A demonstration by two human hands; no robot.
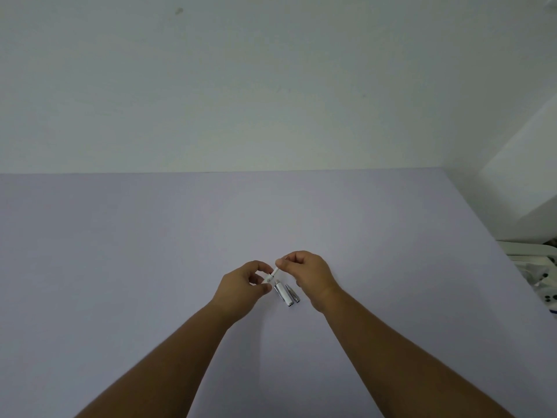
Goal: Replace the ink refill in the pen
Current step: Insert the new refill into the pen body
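Both hands meet over the pale lilac table (150,251). My left hand (242,289) pinches the front section of a white pen (268,279) between thumb and fingers. My right hand (307,274) pinches a thin white refill (275,271) whose lower end meets that pen section. Just below, on the table, lie a white and silver pen barrel (283,294) and a slimmer silver piece (293,294) side by side, between my two wrists. The refill's upper end is hidden by my right fingers.
A white wall rises behind the table's far edge. At the right edge of the table stands white furniture (518,191), with a cluttered white tray or rack (536,267) below it.
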